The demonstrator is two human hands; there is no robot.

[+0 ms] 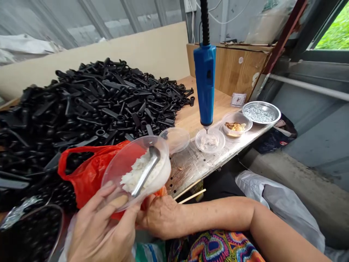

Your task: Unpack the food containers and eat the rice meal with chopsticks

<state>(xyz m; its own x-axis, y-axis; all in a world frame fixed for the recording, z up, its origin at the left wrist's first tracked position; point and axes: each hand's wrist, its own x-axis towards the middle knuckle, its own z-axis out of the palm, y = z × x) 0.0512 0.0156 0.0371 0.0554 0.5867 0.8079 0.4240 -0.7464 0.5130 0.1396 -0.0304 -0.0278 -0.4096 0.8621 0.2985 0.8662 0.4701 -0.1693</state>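
Note:
My left hand (106, 222) grips a clear plastic bowl (114, 171) by its near side, tilted toward me. White rice (139, 169) and a metal spoon (145, 173) are inside it. Below the bowl's right side is my right hand (159, 216), curled, its fingertips mostly hidden. Two wooden chopsticks (192, 196) stick out from behind its wrist and seem held in it. A red plastic bag (88, 173) lies behind and under the bowl. Farther off stand a clear tub with pale food bits (209, 141) and a tub of brownish food (236, 125).
Black plastic lever-like parts (117, 98) form a big heap on the left. A blue electric screwdriver (205, 83) hangs above the bench (188, 171). A clear round lid (174, 139) lies beside the bowl. Screws fill a metal dish (275, 118) at right.

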